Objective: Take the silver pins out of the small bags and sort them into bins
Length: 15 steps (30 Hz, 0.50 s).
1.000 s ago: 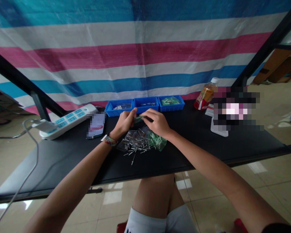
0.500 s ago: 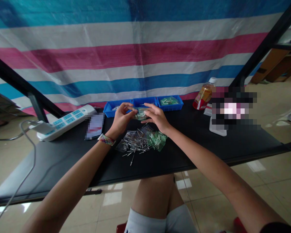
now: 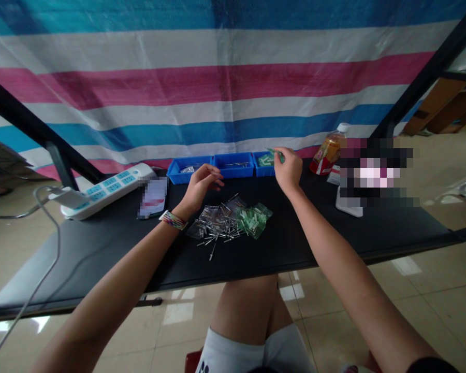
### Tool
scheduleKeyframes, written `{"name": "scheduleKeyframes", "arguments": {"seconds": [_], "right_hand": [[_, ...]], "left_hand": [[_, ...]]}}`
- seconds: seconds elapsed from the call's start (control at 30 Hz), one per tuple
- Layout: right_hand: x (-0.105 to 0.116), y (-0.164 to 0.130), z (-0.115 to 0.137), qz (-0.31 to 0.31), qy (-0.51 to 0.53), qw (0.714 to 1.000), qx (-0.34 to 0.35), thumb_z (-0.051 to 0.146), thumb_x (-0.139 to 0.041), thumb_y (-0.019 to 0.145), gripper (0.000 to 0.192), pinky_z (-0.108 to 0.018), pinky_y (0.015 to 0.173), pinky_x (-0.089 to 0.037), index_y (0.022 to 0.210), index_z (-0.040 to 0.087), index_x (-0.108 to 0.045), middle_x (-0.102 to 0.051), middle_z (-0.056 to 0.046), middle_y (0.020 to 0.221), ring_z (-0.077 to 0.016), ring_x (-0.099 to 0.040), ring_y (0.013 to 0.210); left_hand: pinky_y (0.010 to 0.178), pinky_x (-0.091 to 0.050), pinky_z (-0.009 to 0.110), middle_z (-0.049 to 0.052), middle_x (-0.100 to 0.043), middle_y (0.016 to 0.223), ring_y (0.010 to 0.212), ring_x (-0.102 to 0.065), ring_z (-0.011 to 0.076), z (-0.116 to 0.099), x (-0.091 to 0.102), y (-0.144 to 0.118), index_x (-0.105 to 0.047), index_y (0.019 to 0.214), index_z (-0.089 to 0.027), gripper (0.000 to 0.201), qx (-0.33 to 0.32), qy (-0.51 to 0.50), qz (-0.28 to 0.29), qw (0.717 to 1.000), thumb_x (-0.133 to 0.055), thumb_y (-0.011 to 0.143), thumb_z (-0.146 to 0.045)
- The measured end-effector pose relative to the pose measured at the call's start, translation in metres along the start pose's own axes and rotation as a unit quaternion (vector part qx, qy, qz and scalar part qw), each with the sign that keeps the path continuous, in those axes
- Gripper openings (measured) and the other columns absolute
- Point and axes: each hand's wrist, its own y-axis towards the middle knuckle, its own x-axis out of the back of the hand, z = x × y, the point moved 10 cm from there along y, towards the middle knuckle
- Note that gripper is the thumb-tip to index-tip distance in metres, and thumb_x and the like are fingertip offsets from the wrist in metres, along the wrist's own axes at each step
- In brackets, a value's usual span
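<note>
Over the right blue bin (image 3: 267,171), my right hand (image 3: 289,170) pinches a small green plastic bag (image 3: 275,152) between thumb and fingers. More green bagged pieces lie in that bin under it. My left hand (image 3: 202,187) hovers in front of the left blue bin (image 3: 178,180), its fingers loosely bent and apart, with nothing seen in them. Thin metal rods lie in the middle blue bin (image 3: 233,172). Below the hands, a heap of metal rivets (image 3: 221,228) and clear bags spreads on the black table (image 3: 287,254). A green bag of pieces (image 3: 255,220) rests on its right side.
To the left are a white power strip (image 3: 108,189) with a plugged-in cable and a phone (image 3: 154,196). At the right stand a drink bottle (image 3: 328,150) and a white object (image 3: 349,203) beside a blurred-out patch. A striped sheet (image 3: 225,77) hangs behind the table.
Both hands were together holding the green bag in front of the middle bin. My right hand has carried it right, over the right bin, and my left hand has let go.
</note>
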Motion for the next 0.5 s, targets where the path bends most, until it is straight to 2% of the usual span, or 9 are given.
{"name": "scheduleKeyframes", "arguments": {"seconds": [0.07,0.17,0.23,0.3,0.37,0.4,0.5], "right_hand": [[-0.004,0.0,-0.008,0.039,-0.081,0.996,0.015,0.03,-0.058,0.101,0.03,-0.044,0.1,-0.055,0.116,0.015,-0.08,-0.078,-0.019,0.122,-0.0345,-0.072,0.114],[-0.017,-0.006,-0.003,0.08,-0.141,0.985,0.051,0.034,-0.057,0.104,0.034,-0.047,0.109,-0.049,0.116,0.013,-0.08,-0.078,-0.019,0.121,-0.0345,-0.07,0.113],[-0.019,-0.01,0.008,0.073,-0.164,0.981,0.077,0.03,-0.054,0.104,0.034,-0.05,0.115,-0.043,0.12,0.012,-0.078,-0.076,-0.02,0.123,-0.0352,-0.066,0.118],[-0.017,-0.013,0.022,0.058,-0.171,0.978,0.103,0.024,-0.054,0.102,0.033,-0.051,0.115,-0.041,0.123,0.012,-0.077,-0.072,-0.02,0.128,-0.0362,-0.061,0.124],[-0.02,-0.02,0.041,0.069,-0.149,0.976,0.14,0.019,-0.053,0.1,0.03,-0.048,0.112,-0.043,0.118,0.014,-0.077,-0.071,-0.018,0.125,-0.0344,-0.059,0.125],[-0.025,-0.026,0.051,0.095,-0.123,0.975,0.16,0.017,-0.053,0.1,0.028,-0.045,0.108,-0.045,0.113,0.015,-0.078,-0.072,-0.016,0.12,-0.032,-0.061,0.121],[-0.053,-0.051,0.076,0.225,-0.006,0.956,0.188,0.017,-0.06,0.097,0.019,-0.032,0.085,-0.049,0.102,0.019,-0.078,-0.075,-0.009,0.106,-0.0226,-0.067,0.097]], "left_hand": [[0.073,-0.057,0.032,0.005,-0.076,0.093,0.082,-0.072,0.0205,-0.002,-0.003,0.0,-0.072,0.097,-0.019,0.021,-0.039,0.115,0.022,0.992,-0.072,0.082,-0.034],[0.083,-0.057,0.038,0.009,-0.08,0.102,0.095,-0.074,0.0261,-0.002,-0.018,-0.003,-0.081,0.098,-0.02,0.021,-0.093,0.274,0.089,0.953,-0.07,0.085,-0.032],[0.086,-0.057,0.039,0.008,-0.081,0.104,0.096,-0.074,0.0267,0.001,-0.03,-0.008,-0.084,0.099,-0.022,0.021,-0.111,0.325,0.139,0.929,-0.07,0.087,-0.032],[0.089,-0.056,0.039,0.007,-0.081,0.1,0.095,-0.073,0.0263,0.002,-0.038,-0.012,-0.084,0.098,-0.023,0.018,-0.13,0.361,0.162,0.909,-0.072,0.088,-0.032],[0.091,-0.055,0.041,0.007,-0.08,0.097,0.094,-0.072,0.0268,0.001,-0.042,-0.014,-0.083,0.096,-0.023,0.015,-0.151,0.397,0.162,0.891,-0.076,0.087,-0.032],[0.091,-0.054,0.041,0.008,-0.079,0.097,0.094,-0.071,0.0272,0.001,-0.043,-0.014,-0.083,0.095,-0.022,0.013,-0.156,0.41,0.161,0.884,-0.077,0.087,-0.031],[0.091,-0.052,0.041,0.008,-0.078,0.096,0.094,-0.07,0.0277,0.001,-0.045,-0.015,-0.08,0.091,-0.021,0.009,-0.157,0.427,0.165,0.875,-0.073,0.087,-0.023]]}}
